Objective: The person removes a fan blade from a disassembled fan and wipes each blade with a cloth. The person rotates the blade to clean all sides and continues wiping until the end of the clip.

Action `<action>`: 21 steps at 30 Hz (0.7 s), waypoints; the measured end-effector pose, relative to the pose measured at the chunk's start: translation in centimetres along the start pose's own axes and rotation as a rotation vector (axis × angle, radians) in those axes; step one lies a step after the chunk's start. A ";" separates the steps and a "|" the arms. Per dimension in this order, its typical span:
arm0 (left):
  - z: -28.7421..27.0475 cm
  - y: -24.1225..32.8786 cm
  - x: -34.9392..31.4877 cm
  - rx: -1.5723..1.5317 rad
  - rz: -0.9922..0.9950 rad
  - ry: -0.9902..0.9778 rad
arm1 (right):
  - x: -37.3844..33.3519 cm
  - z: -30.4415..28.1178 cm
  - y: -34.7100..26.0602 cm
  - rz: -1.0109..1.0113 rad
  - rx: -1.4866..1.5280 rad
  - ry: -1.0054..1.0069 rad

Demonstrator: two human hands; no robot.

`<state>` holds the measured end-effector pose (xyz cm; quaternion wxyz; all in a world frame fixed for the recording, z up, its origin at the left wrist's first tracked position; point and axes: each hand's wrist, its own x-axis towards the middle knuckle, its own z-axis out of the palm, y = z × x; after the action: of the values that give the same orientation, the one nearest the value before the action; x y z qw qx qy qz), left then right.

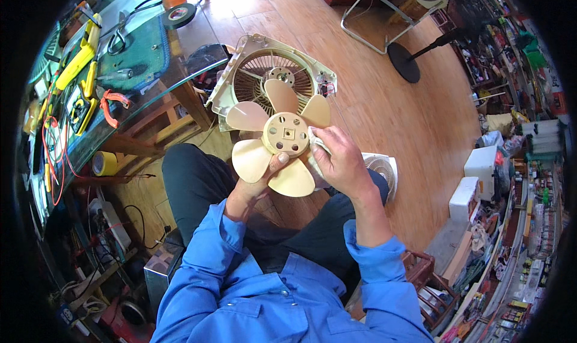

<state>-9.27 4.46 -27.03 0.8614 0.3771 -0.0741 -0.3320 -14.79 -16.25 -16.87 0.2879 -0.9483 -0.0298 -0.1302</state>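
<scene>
A cream plastic fan blade (293, 177) with broad petals and a round, holed hub is held up over my lap, its hub facing me. My left hand (253, 188) grips it from below, with the thumb on the hub's lower rim and the other fingers hidden behind the petals. My right hand (344, 159) is closed on a white cloth (315, 140), pressing it against the right side of the hub between two petals. Just beyond, on the floor, lies the square fan housing (228, 85) with its round grille and bare motor mount.
At left a glass-topped workbench (174, 72) carries pliers (113, 105), a yellow multimeter (81, 108) and black tape (180, 16). A white fan cover (392, 177) lies beside my right knee. Far right, a black stand fan (404, 63) stands near crowded shelves (535, 223).
</scene>
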 end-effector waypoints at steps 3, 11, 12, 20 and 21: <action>-0.1 -0.2 0.1 0.064 0.020 -0.003 | -0.2 0.0 1.1 0.023 -0.010 -0.043; 0.7 -0.6 0.8 0.380 0.192 0.006 | -1.9 3.7 2.6 0.450 0.184 0.265; 0.8 -0.6 0.9 0.406 0.225 0.011 | -2.1 4.1 2.7 0.478 0.183 0.281; 1.2 -0.4 1.7 0.570 0.214 -0.020 | -6.8 2.5 7.0 0.634 -0.142 0.502; 1.5 -0.2 1.4 0.461 0.167 -0.014 | -6.4 1.8 6.6 0.652 -0.125 0.560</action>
<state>-8.83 2.57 -26.29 0.7765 0.5540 -0.1847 -0.2367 -19.67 -20.58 -23.54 0.2530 -0.8518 0.3584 -0.2862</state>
